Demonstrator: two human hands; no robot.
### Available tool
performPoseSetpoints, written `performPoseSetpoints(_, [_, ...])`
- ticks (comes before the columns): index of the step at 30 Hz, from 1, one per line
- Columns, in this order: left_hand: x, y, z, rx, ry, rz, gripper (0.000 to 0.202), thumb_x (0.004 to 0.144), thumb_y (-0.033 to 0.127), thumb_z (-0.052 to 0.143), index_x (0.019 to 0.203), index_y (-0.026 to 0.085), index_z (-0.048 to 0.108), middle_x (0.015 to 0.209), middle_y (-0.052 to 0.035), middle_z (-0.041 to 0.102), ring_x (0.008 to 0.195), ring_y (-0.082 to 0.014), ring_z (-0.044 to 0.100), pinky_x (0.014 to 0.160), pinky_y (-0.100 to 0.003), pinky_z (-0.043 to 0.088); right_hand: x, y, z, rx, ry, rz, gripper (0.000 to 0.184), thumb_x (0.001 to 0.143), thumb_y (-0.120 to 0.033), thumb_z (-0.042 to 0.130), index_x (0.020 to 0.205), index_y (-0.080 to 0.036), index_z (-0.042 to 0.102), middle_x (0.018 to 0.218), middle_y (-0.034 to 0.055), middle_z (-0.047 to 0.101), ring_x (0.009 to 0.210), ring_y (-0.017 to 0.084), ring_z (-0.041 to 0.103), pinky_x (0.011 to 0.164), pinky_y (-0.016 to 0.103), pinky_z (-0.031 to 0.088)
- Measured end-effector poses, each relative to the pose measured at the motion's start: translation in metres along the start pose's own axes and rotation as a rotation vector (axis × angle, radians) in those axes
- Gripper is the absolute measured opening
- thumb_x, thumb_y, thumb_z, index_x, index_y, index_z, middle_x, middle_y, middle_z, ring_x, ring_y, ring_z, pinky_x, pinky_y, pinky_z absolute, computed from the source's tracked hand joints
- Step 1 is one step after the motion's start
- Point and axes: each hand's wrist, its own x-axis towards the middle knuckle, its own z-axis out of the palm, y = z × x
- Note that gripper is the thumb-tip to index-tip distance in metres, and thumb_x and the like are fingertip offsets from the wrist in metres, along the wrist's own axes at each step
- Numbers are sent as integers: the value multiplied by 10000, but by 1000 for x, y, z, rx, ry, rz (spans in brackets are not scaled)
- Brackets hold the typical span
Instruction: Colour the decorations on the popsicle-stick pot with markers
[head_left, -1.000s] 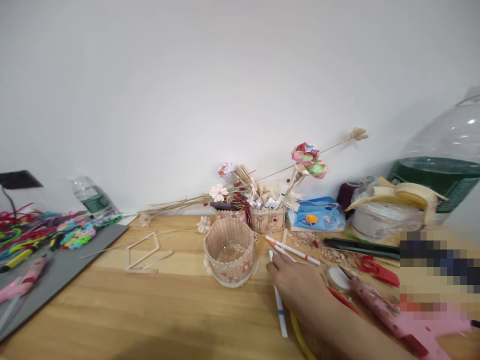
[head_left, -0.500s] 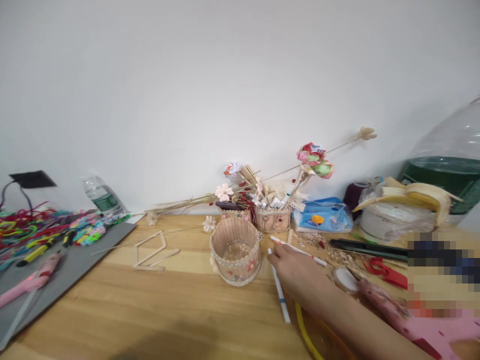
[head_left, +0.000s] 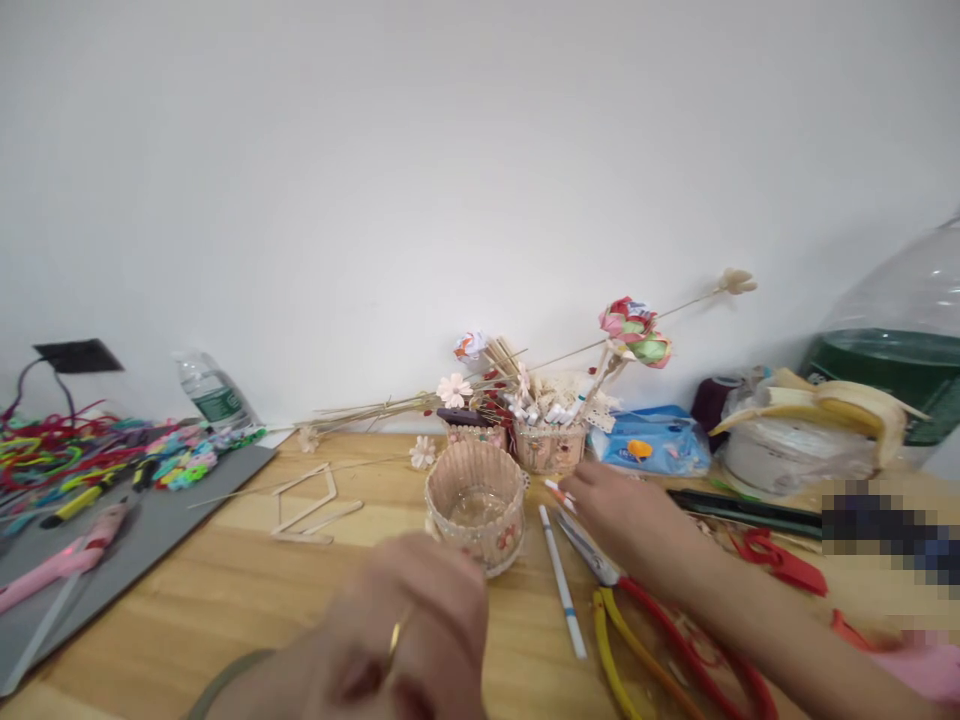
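Observation:
My left hand [head_left: 427,625], blurred and wearing a gold ring, is raised at the bottom middle with its fingers curled in. What it holds, if anything, is hidden. It covers part of the front of a round basket of wooden sticks with a clear bottom [head_left: 476,500]. To the right, my right hand [head_left: 607,500] is over a white marker with an orange band [head_left: 559,492], its fingers bent down and their grip hidden. Another white marker, with a blue band [head_left: 562,585], lies left of my right wrist. Scissors with red and yellow handles [head_left: 611,580] lie partly under my right forearm.
Behind stand decorated baskets [head_left: 551,450] with markers and flowers, plus a blue wipes pack [head_left: 649,440]. A banana peel [head_left: 817,400] tops a tub near a large bottle [head_left: 885,370]. Leftward are craft-stick pieces [head_left: 307,510], a pink glue gun [head_left: 67,560] and pipe cleaners [head_left: 52,450].
My left hand has come into view at the bottom. My right hand has shifted right and back, off the blue-banded marker's end, and the scissors' blades now show. The view has tilted slightly.

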Motion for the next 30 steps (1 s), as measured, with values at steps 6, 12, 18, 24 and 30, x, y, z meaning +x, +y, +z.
performPoseSetpoints(6, [16, -36, -13, -209, 267, -115, 253, 762, 54, 475, 675, 162, 687, 498, -11, 556, 492, -105, 494, 490, -224, 366, 33, 34, -22, 54, 148, 191, 286, 867, -274, 502, 1131, -163, 511, 1119, 75, 552, 918, 186, 575, 760, 393, 485])
performPoseSetpoints(12, [18, -49, -19, -196, 396, -304, 262, 711, 57, 439, 632, 142, 673, 484, 4, 537, 480, -101, 482, 475, -217, 345, 60, 31, -15, 76, 90, 197, 300, 859, -283, 514, 1131, -158, 510, 1114, 76, 551, 913, 189, 575, 752, 392, 487])
performPoseSetpoints(18, [24, -53, -25, -125, 424, -363, 244, 709, 97, 441, 608, 139, 659, 472, 12, 517, 487, -103, 458, 511, -233, 334, 87, 32, -20, 92, 54, 188, 281, 861, -293, 510, 1109, -160, 525, 1100, 71, 558, 909, 185, 574, 754, 392, 484])
performPoseSetpoints(24, [25, -55, -28, -122, 458, -375, 238, 719, 112, 448, 608, 140, 656, 472, 19, 514, 487, -98, 450, 519, -228, 329, 109, 36, -45, 122, 2, 138, 272, 861, -294, 510, 1099, -165, 533, 1104, 69, 558, 918, 187, 570, 763, 393, 479])
performPoseSetpoints(30, [25, -57, -29, -120, 456, -366, 242, 722, 102, 448, 609, 141, 658, 472, 22, 520, 487, -93, 458, 522, -222, 340, 120, 40, -62, 128, -99, 133, 275, 864, -317, 502, 1078, -148, 539, 1044, 60, 580, 851, 171, 589, 716, 365, 495])
